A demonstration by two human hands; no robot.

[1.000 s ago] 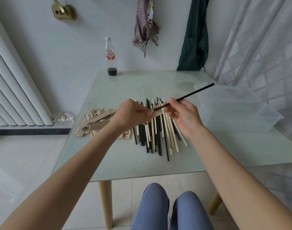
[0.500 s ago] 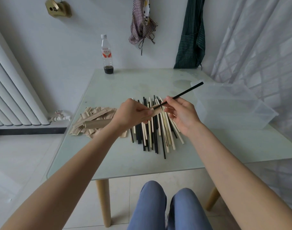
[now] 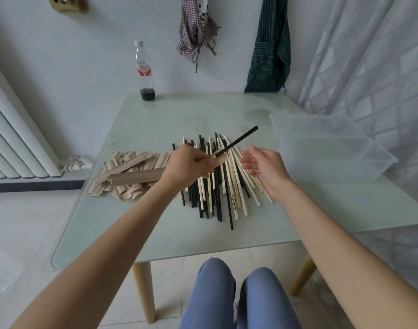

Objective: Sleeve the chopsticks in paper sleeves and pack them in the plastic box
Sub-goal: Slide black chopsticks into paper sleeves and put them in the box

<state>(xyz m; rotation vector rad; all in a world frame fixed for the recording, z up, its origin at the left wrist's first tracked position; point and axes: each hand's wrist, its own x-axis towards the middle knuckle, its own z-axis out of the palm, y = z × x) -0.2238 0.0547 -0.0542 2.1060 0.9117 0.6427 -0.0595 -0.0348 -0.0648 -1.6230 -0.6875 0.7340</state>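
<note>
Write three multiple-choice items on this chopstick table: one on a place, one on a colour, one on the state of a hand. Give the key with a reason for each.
1. Where does the plastic box stand relative to the chopstick pile?
A. to its right
B. to its left
C. on top of it

2. What colour is the chopstick sticking out of the paper sleeve?
A. cream
B. black
C. red

3. What is the right hand doing?
A. gripping the chopstick
B. pressing the box
C. open, holding nothing

Key: 1 A, the box sits by the table's right edge. 2 B, the stick poking out is black. 3 C, its fingers are spread and empty; only the left hand holds the sleeve.
</note>
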